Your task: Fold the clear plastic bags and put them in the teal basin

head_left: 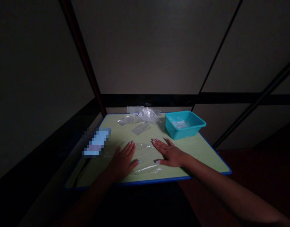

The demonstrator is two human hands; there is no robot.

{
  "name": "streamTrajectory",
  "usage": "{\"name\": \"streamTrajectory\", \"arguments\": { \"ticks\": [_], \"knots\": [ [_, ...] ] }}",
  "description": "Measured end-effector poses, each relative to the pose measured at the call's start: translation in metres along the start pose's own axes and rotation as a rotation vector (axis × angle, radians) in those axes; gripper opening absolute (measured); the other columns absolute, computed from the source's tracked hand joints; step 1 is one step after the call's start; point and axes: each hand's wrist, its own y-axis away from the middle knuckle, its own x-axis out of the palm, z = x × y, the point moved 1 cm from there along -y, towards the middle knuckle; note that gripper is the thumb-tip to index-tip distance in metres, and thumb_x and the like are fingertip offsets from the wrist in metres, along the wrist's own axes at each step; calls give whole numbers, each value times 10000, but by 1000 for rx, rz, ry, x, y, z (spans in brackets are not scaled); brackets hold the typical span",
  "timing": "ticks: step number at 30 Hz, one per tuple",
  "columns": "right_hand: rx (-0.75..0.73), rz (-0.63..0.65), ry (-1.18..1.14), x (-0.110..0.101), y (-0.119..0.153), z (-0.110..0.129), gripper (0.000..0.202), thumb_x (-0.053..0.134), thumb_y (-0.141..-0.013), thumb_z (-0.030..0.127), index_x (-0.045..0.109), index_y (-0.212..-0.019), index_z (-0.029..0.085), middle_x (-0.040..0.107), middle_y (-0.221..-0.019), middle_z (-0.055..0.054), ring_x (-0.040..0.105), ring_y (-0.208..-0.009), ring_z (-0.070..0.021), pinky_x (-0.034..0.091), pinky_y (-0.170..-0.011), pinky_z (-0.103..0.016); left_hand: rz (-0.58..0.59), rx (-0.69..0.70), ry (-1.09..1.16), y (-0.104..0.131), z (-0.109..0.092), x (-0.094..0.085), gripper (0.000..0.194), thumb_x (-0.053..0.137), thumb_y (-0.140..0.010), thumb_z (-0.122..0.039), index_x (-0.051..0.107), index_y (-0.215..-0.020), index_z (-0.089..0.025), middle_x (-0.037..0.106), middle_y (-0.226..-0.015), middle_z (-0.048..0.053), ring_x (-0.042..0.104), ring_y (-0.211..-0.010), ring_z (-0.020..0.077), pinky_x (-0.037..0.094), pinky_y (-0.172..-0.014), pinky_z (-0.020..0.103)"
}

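Note:
A clear plastic bag (145,157) lies spread flat on the light green table near its front edge. My left hand (123,160) rests palm down on the bag's left part, fingers apart. On its right side, my right hand (169,154) lies flat with the fingers stretched out and the thumb apart. Neither hand grips anything. Behind them, several crumpled clear plastic bags (148,114) are heaped at the back of the table. To the right of that heap stands a turquoise basin (182,132) with clear plastic inside.
The table (206,157) has a blue rim. At its left edge is a pixelated, light blue object (97,143), with a dark strap or cord below it. Panelled walls stand behind and to the left, close to the table.

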Motion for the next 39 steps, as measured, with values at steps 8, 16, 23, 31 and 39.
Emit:
{"name": "streamTrajectory", "arguments": {
  "ticks": [8,16,23,31,39],
  "knots": [
    [32,-72,1,0,-9,35,818,307,-923,606,82,-1503,73,73,-1540,-185,46,-1436,-272,-9,-1122,-560,-44,22,30,-15,-24,-16,598,315,-938,-462,285,-1461,-174,248,-1534,113,202,-1428,246,173,-1122,552],
    [83,-104,-16,4,-37,47,784,230,-940,600,139,-1494,53,101,-1540,-166,90,-1434,-266,36,-1130,-568,4,-14,117,-35,-23,-8,558,214,-968,-387,222,-1480,-165,232,-1538,112,185,-1432,212,166,-1124,549],
    [74,-67,-41,13,-40,46,770,265,-944,584,107,-1502,78,94,-1541,-162,82,-1436,-245,63,-1139,-540,-11,-49,47,-32,-22,3,551,285,-959,-421,278,-1465,-201,268,-1526,114,233,-1419,241,108,-1116,601],
    [141,-60,-44,15,-18,28,739,225,-944,597,82,-1510,144,97,-1551,-129,71,-1436,-245,50,-1125,-569,-4,-50,34,-28,-22,-1,585,306,-950,-478,266,-1468,-208,225,-1538,129,190,-1429,275,115,-1090,642],
    [182,-99,-31,15,-6,26,718,255,-955,554,81,-1507,128,108,-1547,-137,91,-1435,-232,38,-1123,-568,-15,-35,29,-31,-33,-9,589,310,-950,-470,247,-1472,-205,210,-1543,120,179,-1432,268,116,-1089,651]
  ]
}}
